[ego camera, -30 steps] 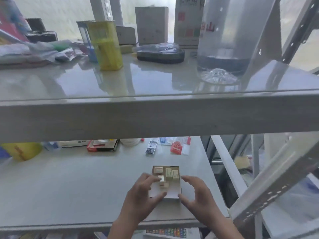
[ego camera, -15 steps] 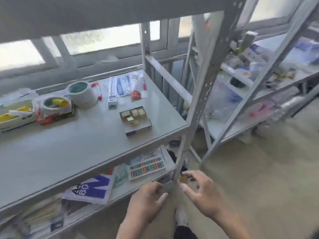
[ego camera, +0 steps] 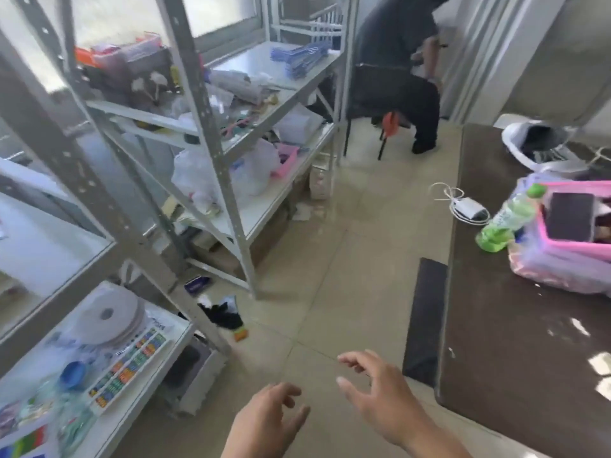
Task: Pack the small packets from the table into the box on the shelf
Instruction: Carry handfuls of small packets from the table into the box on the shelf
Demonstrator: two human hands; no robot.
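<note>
Now the left hand (ego camera: 264, 424) and right hand (ego camera: 383, 404) hovered empty, fingers loose, likely ready to fetch from the worktop (ego camera: 512, 342).

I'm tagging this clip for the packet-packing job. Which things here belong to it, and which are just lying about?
Job: table, near shelf rack, left hand and right hand, both empty. Box and packets not in view.
Lying about: green bottle, pink basket, charger, tape roll.
</note>
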